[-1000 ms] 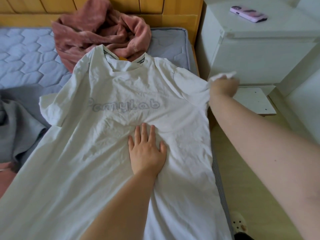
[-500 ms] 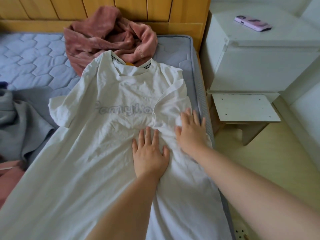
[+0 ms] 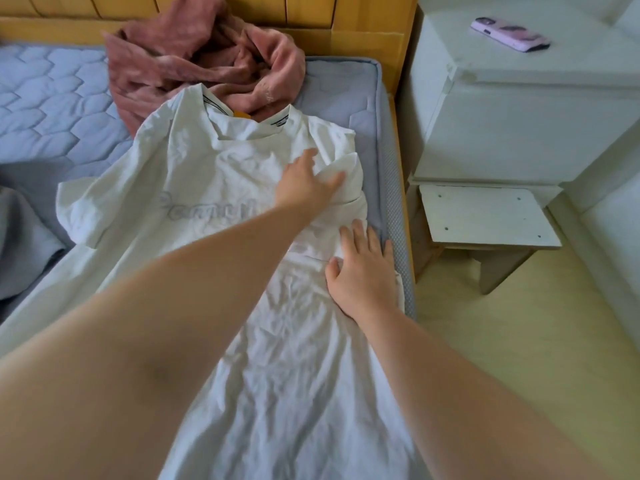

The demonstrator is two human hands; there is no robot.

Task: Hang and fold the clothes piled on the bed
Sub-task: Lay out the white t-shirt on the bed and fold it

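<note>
We press both flat, open hands, left hand (image 3: 304, 183) and right hand (image 3: 363, 271), on the white T-shirt (image 3: 207, 188) spread on the bed (image 3: 52, 109); its folded-in sleeve (image 3: 346, 174) could spring open once released.

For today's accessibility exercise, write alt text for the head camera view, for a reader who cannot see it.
Two bare hands press flat on a white T-shirt spread on a bed: the left hand on its folded-in sleeve, the right hand lower, by the mattress edge. A pink garment lies crumpled behind the collar.
</note>
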